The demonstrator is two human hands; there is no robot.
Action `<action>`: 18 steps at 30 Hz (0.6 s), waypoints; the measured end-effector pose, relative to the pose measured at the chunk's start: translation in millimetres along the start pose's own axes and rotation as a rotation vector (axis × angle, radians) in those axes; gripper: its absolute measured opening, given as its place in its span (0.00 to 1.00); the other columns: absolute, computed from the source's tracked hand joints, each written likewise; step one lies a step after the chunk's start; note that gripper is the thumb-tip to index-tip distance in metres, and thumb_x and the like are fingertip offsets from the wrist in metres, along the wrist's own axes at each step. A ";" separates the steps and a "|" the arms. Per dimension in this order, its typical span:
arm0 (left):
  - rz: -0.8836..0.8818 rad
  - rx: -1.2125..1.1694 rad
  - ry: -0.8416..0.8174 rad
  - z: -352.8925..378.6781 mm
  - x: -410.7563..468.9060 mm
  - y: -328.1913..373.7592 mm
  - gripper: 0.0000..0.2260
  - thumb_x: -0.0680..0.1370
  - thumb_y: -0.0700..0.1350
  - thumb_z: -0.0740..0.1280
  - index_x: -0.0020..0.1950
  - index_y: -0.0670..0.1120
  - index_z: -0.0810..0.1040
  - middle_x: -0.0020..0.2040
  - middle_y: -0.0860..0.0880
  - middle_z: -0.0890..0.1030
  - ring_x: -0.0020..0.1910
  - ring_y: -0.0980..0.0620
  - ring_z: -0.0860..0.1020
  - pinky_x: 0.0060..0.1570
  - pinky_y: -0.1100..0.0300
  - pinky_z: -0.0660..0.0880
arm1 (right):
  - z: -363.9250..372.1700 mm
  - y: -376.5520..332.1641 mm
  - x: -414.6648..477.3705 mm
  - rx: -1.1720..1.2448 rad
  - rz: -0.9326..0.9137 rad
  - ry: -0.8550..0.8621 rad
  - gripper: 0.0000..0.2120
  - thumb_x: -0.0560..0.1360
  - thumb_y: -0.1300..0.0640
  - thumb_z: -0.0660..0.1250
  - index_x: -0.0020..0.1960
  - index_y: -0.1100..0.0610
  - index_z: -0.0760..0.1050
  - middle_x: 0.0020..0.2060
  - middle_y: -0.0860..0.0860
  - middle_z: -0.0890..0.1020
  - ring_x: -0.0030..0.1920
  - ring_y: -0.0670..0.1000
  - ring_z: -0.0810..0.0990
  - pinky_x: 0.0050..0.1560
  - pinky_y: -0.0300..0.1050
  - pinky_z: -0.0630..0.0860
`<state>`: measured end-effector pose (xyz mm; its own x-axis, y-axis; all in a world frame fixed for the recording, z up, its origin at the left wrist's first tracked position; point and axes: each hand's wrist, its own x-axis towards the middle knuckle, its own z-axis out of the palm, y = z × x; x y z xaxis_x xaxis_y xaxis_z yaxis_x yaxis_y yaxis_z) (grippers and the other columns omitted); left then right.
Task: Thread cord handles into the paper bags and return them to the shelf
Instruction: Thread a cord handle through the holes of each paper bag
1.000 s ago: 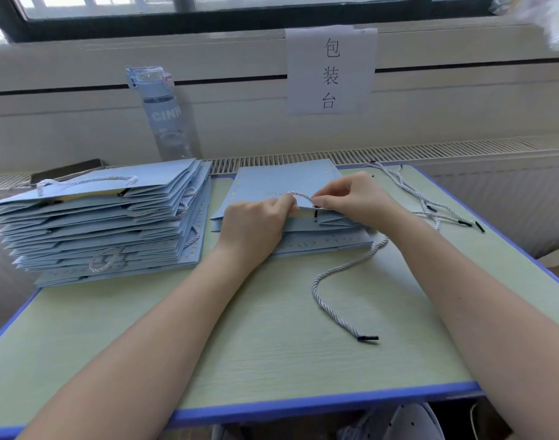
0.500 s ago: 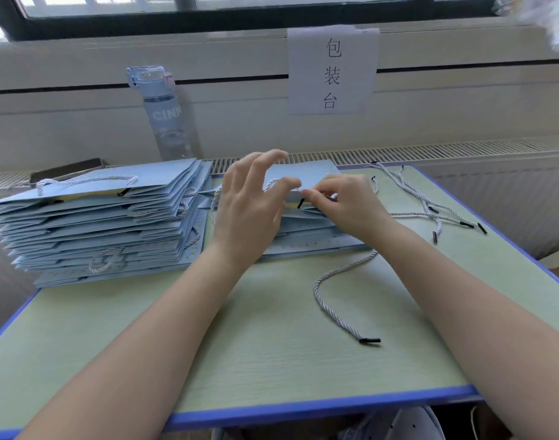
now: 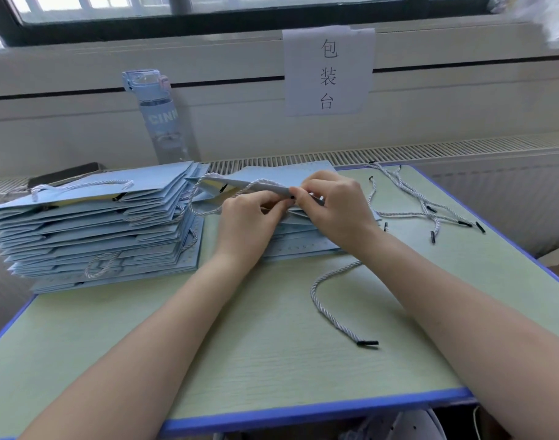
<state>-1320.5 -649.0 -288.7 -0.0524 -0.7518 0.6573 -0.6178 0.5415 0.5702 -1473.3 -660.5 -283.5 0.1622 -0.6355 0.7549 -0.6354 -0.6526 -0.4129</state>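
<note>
Green tabletop (image 3: 272, 344) holds the scene: both hands meet at the top bag's lifted edge (image 3: 252, 184), left hand (image 3: 251, 223) and right hand (image 3: 335, 208) pinching its cord (image 3: 205, 198). Half a second earlier, the left fingers were spread open.

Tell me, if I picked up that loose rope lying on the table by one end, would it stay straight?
Probably not. The loose cord already lies in a curve on the table, so it would likely droop. It looks thin and twisted, so probably light. Its black tip looks stiffer.
</note>
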 end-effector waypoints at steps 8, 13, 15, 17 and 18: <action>0.081 0.125 0.004 -2.3 2.7 0.6 0.04 0.72 0.43 0.72 0.45 0.45 0.85 0.37 0.51 0.84 0.35 0.53 0.80 0.40 0.56 0.77 | -1.7 -2.7 1.6 0.010 0.048 0.017 0.13 0.75 0.54 0.64 0.40 0.61 0.82 0.36 0.53 0.81 0.35 0.53 0.77 0.36 0.51 0.74; 0.153 0.209 0.011 -2.9 2.3 -1.7 0.07 0.71 0.46 0.68 0.43 0.45 0.83 0.36 0.50 0.83 0.36 0.50 0.79 0.39 0.51 0.77 | 0.9 -4.8 0.7 -0.026 0.081 -0.051 0.12 0.78 0.55 0.61 0.50 0.59 0.82 0.32 0.50 0.80 0.33 0.50 0.73 0.36 0.45 0.69; 0.190 0.210 0.012 -4.2 2.2 -2.7 0.06 0.72 0.44 0.68 0.43 0.44 0.83 0.37 0.49 0.83 0.37 0.50 0.79 0.40 0.52 0.78 | -2.5 -2.3 2.1 -0.049 0.081 -0.030 0.13 0.79 0.56 0.60 0.51 0.62 0.81 0.32 0.55 0.81 0.34 0.56 0.76 0.37 0.49 0.71; 0.222 0.201 0.025 -5.2 2.5 -4.2 0.04 0.72 0.41 0.70 0.45 0.43 0.83 0.39 0.49 0.84 0.38 0.51 0.80 0.41 0.52 0.79 | -9.2 1.6 4.7 -0.045 0.086 -0.001 0.11 0.79 0.58 0.61 0.52 0.62 0.81 0.31 0.56 0.82 0.31 0.54 0.74 0.36 0.45 0.69; 0.230 0.197 0.036 -5.5 2.8 -5.0 0.04 0.72 0.41 0.71 0.46 0.43 0.83 0.39 0.49 0.84 0.38 0.51 0.80 0.42 0.53 0.79 | -12.2 2.5 5.7 -0.035 0.093 -0.004 0.11 0.78 0.59 0.62 0.54 0.61 0.81 0.32 0.54 0.82 0.30 0.51 0.73 0.34 0.39 0.67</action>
<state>-1313.3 -651.7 -287.0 -0.1824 -0.6024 0.7771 -0.7333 0.6098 0.3006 -1483.2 -660.7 -274.0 0.1044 -0.6944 0.7119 -0.6737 -0.5760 -0.4630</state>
